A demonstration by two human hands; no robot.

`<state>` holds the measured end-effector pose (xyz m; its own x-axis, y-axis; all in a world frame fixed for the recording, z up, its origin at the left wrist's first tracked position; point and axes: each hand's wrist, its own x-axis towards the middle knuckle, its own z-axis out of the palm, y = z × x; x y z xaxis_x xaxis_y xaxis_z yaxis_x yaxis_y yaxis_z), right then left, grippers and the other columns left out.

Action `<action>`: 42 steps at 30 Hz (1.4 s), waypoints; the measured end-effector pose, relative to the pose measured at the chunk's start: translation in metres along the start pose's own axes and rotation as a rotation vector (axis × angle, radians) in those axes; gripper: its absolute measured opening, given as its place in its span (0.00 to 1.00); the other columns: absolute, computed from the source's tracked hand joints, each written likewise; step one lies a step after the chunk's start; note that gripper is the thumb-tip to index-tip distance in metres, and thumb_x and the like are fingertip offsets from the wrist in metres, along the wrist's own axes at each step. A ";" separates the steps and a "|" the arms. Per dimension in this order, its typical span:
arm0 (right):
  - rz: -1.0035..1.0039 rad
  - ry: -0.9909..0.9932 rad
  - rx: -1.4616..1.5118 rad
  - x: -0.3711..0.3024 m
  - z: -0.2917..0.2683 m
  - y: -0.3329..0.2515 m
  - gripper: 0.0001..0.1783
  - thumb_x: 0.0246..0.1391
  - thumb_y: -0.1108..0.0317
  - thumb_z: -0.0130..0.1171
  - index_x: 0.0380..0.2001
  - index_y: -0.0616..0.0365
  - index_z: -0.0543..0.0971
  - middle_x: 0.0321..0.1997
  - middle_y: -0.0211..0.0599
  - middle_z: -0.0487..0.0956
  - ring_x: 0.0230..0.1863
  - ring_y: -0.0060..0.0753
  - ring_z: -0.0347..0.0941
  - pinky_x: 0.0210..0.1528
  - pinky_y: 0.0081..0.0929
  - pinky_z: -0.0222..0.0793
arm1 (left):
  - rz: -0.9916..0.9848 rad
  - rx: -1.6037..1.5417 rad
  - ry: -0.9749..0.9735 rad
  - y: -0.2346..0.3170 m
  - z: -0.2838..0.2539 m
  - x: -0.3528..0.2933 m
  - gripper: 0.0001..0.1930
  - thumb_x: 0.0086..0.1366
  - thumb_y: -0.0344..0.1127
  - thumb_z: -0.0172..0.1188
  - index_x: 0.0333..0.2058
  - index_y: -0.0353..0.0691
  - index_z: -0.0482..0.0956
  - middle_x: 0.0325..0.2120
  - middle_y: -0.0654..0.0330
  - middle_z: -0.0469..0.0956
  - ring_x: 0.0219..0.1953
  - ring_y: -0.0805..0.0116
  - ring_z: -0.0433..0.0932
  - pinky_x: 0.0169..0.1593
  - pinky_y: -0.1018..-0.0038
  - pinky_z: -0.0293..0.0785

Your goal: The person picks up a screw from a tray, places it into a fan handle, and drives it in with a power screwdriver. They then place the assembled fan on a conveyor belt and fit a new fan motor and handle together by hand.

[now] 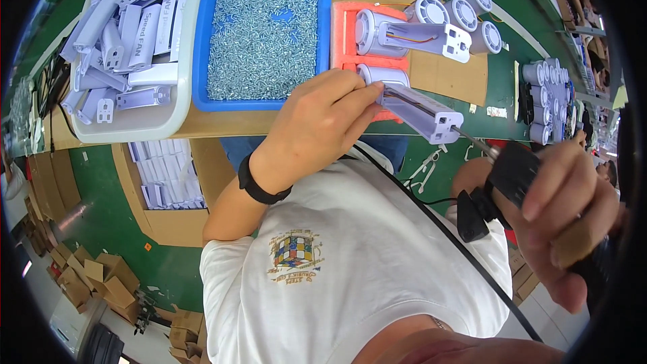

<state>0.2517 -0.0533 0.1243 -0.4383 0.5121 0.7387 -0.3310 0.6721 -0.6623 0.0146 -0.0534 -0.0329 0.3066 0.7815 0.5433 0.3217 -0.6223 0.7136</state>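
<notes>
My left hand grips a pale lilac fan handle that lies on a red foam jig, its round fan head just above my fingers. My right hand holds a black electric screwdriver; its thin metal bit points at the square end of the handle. A second assembled fan with visible wires rests on the jig above. A black band sits on my left wrist.
A blue tray full of small silver screws stands left of the jig. A white bin of lilac handle shells is further left. Several round fan heads lie at the back right and along the right edge. Cardboard boxes sit below.
</notes>
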 end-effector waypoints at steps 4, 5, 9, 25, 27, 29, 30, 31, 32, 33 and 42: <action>-0.042 0.032 0.027 0.000 -0.004 -0.009 0.23 0.49 0.47 0.75 0.38 0.50 0.80 0.31 0.27 0.82 0.24 0.20 0.80 0.28 0.17 0.79 | -0.043 -0.005 -0.043 0.002 -0.015 0.003 0.12 0.56 0.29 0.70 0.40 0.35 0.83 0.29 0.56 0.75 0.31 0.56 0.77 0.33 0.65 0.75; -0.056 0.045 0.039 -0.001 -0.007 -0.011 0.22 0.48 0.47 0.75 0.35 0.51 0.79 0.30 0.27 0.82 0.23 0.20 0.80 0.28 0.17 0.80 | -0.161 0.112 -0.010 -0.001 -0.025 0.001 0.10 0.57 0.29 0.69 0.38 0.36 0.84 0.29 0.55 0.76 0.30 0.55 0.78 0.33 0.64 0.75; -0.097 0.099 0.072 -0.005 -0.012 -0.022 0.22 0.47 0.47 0.76 0.25 0.52 0.78 0.29 0.27 0.82 0.22 0.21 0.80 0.28 0.18 0.81 | -0.336 0.359 -0.049 -0.017 -0.048 -0.008 0.07 0.58 0.27 0.69 0.36 0.36 0.85 0.28 0.56 0.78 0.27 0.59 0.77 0.31 0.67 0.73; -0.115 0.167 0.090 -0.015 -0.007 -0.007 0.22 0.49 0.50 0.76 0.18 0.52 0.78 0.28 0.27 0.82 0.21 0.21 0.80 0.29 0.18 0.83 | -0.221 -0.114 0.151 0.008 -0.025 0.003 0.03 0.55 0.21 0.69 0.28 0.35 0.85 0.31 0.57 0.86 0.26 0.72 0.81 0.25 0.78 0.73; -0.142 0.186 0.160 -0.013 -0.010 -0.008 0.21 0.48 0.52 0.77 0.18 0.52 0.78 0.28 0.28 0.82 0.21 0.22 0.80 0.29 0.19 0.83 | -0.179 -0.220 0.177 0.009 -0.014 0.003 0.03 0.55 0.20 0.68 0.28 0.35 0.85 0.32 0.57 0.86 0.27 0.74 0.81 0.25 0.80 0.73; -0.152 0.198 0.195 -0.014 -0.011 -0.008 0.21 0.48 0.52 0.77 0.18 0.52 0.78 0.27 0.28 0.83 0.21 0.22 0.80 0.28 0.19 0.83 | -0.262 -0.394 0.133 0.007 -0.005 0.003 0.05 0.54 0.19 0.68 0.28 0.36 0.86 0.31 0.59 0.87 0.26 0.77 0.80 0.24 0.82 0.70; -0.147 0.226 0.208 -0.016 -0.010 -0.008 0.20 0.48 0.53 0.77 0.18 0.53 0.78 0.27 0.29 0.83 0.21 0.23 0.81 0.28 0.19 0.83 | -0.304 -0.481 0.110 0.006 -0.003 0.004 0.06 0.54 0.18 0.68 0.28 0.36 0.86 0.31 0.59 0.87 0.26 0.78 0.79 0.24 0.83 0.69; -0.142 0.253 0.220 -0.019 -0.009 -0.008 0.20 0.47 0.54 0.78 0.18 0.53 0.78 0.26 0.29 0.83 0.21 0.23 0.81 0.28 0.19 0.83 | -0.307 -0.483 0.107 0.006 -0.003 0.004 0.06 0.54 0.18 0.68 0.28 0.36 0.86 0.31 0.59 0.87 0.26 0.78 0.79 0.24 0.83 0.69; -0.139 0.281 0.231 -0.021 -0.009 -0.008 0.20 0.47 0.55 0.78 0.18 0.53 0.79 0.25 0.30 0.82 0.21 0.23 0.81 0.27 0.19 0.83 | -0.313 -0.462 0.099 0.007 -0.003 0.005 0.05 0.53 0.18 0.68 0.27 0.36 0.85 0.31 0.59 0.87 0.26 0.79 0.79 0.24 0.83 0.67; -0.139 0.285 0.229 -0.021 -0.011 -0.009 0.20 0.47 0.55 0.78 0.18 0.53 0.79 0.25 0.30 0.82 0.21 0.23 0.81 0.27 0.19 0.83 | -0.320 -0.441 0.092 0.008 -0.003 0.006 0.06 0.53 0.18 0.68 0.27 0.36 0.85 0.31 0.60 0.87 0.26 0.80 0.78 0.24 0.84 0.66; -0.181 0.216 0.374 -0.017 -0.023 -0.004 0.19 0.47 0.57 0.78 0.16 0.54 0.79 0.24 0.31 0.82 0.20 0.25 0.81 0.26 0.23 0.84 | -0.295 -0.457 0.086 0.003 0.004 0.003 0.07 0.51 0.19 0.68 0.24 0.37 0.81 0.31 0.61 0.88 0.24 0.80 0.75 0.23 0.84 0.64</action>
<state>0.2797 -0.0527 0.1172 -0.1751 0.5305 0.8294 -0.6819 0.5423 -0.4908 0.0204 -0.0527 -0.0310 0.1815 0.9328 0.3113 -0.0447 -0.3084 0.9502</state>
